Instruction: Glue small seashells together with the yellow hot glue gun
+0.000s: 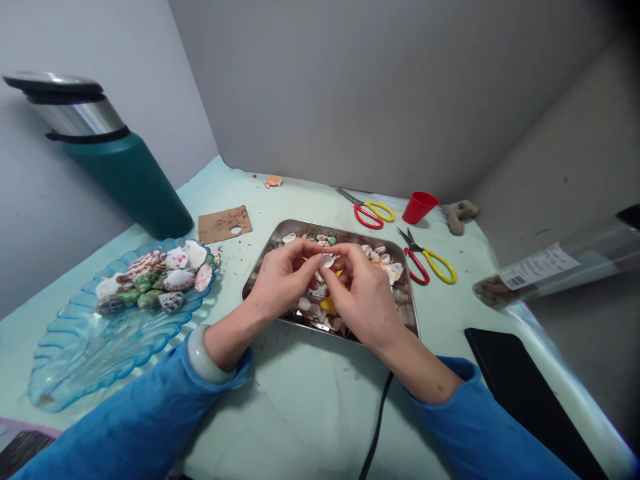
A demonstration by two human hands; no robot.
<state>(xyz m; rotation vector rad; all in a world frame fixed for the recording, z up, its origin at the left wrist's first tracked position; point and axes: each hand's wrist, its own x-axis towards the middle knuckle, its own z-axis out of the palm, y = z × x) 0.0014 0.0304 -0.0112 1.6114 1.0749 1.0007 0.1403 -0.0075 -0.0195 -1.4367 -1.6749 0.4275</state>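
Observation:
My left hand [286,275] and my right hand [364,293] meet over a metal tray [411,303]. Between their fingertips they pinch a small white seashell [327,260], one hand on each side of it. Below lie many small shells [315,307] in white, brown and green, with a few yellow pieces [329,306] among them; my hands hide part of the tray's contents. To the left, a blue scalloped glass dish [107,353] bears larger shells, such as a white and pink scallop shell [179,279] and green spiral shells [149,283].
A teal bottle [133,177] stands at the back left beside a brown card [225,224]. Two pairs of scissors [367,207] [427,260], a red cup [420,207] and a clear tube [555,260] are at the right. A black cable [377,427] runs toward me near a black flat object [530,400].

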